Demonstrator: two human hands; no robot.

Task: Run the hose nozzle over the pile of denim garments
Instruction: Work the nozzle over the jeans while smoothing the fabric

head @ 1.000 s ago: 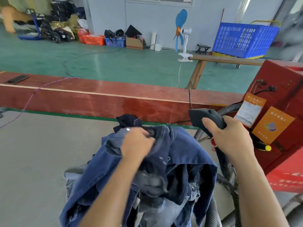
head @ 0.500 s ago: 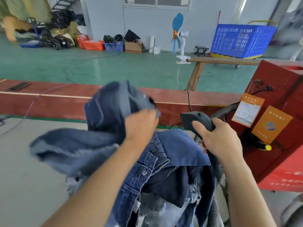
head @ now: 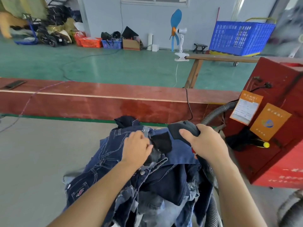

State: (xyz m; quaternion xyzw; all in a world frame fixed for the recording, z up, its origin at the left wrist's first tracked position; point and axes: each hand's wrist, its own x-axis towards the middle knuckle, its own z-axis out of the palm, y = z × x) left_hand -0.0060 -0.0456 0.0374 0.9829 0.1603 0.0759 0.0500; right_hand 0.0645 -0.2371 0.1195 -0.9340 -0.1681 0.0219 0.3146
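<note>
A pile of dark and light blue denim garments (head: 164,181) lies in front of me on the grey table (head: 41,161). My left hand (head: 136,149) rests on top of the pile with its fingers curled into the cloth near a grey label. My right hand (head: 206,145) grips the dark hose nozzle (head: 182,130), whose head sits over the pile's far right edge. A grey ribbed hose (head: 216,112) runs from the nozzle to the red machine (head: 278,128).
A red wooden board (head: 98,102) runs along the table's far edge, with a phone (head: 14,84) on it at left. Another ribbed hose (head: 211,212) hangs at lower right. A blue crate (head: 241,38), a fan (head: 177,30) and boxes stand on the green floor behind.
My left hand had lifted a denim piece up and to the left; the piece now lies on the pile's left side and the hand rests on top. The nozzle has stayed near the far right edge.
</note>
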